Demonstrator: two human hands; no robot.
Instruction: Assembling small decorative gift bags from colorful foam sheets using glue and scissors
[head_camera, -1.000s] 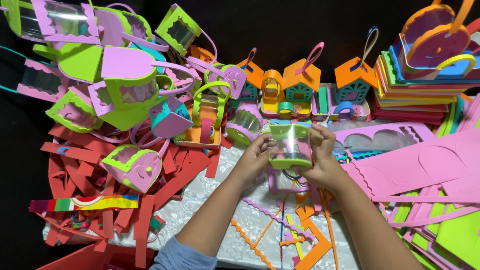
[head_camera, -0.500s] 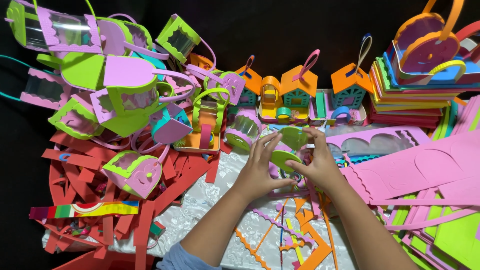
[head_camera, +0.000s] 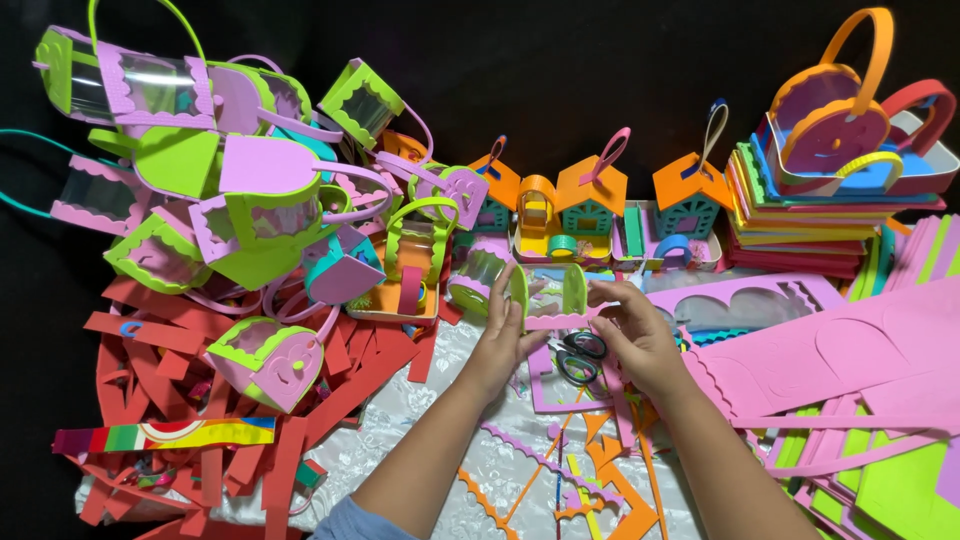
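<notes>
Both hands meet at centre frame on a small foam basket (head_camera: 547, 297), green at its two ends with a clear window and a pink scalloped strip along the bottom. The left hand (head_camera: 503, 338) has its fingers pressed flat against the basket's left end, thumb below; the right hand (head_camera: 636, 335) pinches the right end between fingertips and thumb. The basket is held just above the bench, below the row of orange-roofed foam houses (head_camera: 590, 195).

Under the hands lie black-handled scissors (head_camera: 577, 355) on a pink foam piece, their blades hidden by the hands. The bench (head_camera: 420, 440) wears a white patterned cloth, mostly buried; beyond it everything is black and no room can be made out.

Left of frame, a heap of finished baskets (head_camera: 250, 200) in green and lilac sits over red scraps (head_camera: 200, 400). At right, pink sheets (head_camera: 830, 350) run off the edge, with a stack of coloured foam (head_camera: 810, 220) in the upper right. Orange and pink offcuts (head_camera: 590, 470) lie between the forearms, which enter from the bottom edge and converge upward; a blue sleeve (head_camera: 340, 520) is cut off there.
</notes>
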